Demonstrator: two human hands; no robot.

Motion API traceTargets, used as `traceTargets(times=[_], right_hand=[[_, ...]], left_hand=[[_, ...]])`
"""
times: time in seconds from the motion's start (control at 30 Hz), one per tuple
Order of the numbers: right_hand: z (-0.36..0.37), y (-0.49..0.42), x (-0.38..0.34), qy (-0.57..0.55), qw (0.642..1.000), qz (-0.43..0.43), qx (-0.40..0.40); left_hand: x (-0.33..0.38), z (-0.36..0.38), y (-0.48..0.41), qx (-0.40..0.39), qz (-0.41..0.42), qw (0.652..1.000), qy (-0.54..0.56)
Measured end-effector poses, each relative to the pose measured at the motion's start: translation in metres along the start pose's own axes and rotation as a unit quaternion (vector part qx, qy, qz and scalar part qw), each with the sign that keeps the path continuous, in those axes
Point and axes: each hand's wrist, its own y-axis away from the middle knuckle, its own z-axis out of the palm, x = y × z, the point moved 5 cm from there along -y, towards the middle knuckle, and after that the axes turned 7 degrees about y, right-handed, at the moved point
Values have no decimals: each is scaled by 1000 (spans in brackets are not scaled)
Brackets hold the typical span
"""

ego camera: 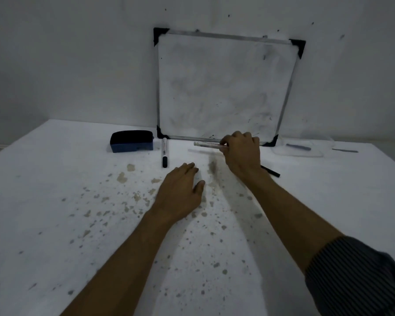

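Note:
My right hand [243, 153] grips a white marker [206, 144] just above the table, its free end pointing left, in front of the whiteboard's lower edge. The smudged whiteboard [224, 85] leans against the wall, framed in metal with black corners. My left hand [180, 190] lies flat on the white table [55, 201] with its fingers straight, nothing in it. A second marker [164, 155] with a black cap lies on the table left of both hands. A dark blue eraser [132, 141] sits further left, near the wall.
A black cap or stick [270, 171] lies on the table right of my right wrist. A clear plastic tray [301, 148] holding a bluish piece stands at the far right by the wall. The tabletop is speckled with brownish stains.

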Motion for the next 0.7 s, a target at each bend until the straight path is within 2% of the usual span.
traceTargets(times=[0.33,0.5,0.63,0.7], right_hand=[[41,-27,-5,18,1000,3,-19],[27,8,-11,-78,995,56,13],[7,61,-32,-172,983,56,-30],[-5,94,-39,-223,972,55,-44]], left_hand=[[0,-2,-1,18,15,1000,17],[2,-5,-1,17,6,999,36],[2,-30,-2,152,-44,982,98],[-3,-40,-1,188,-91,973,98]])
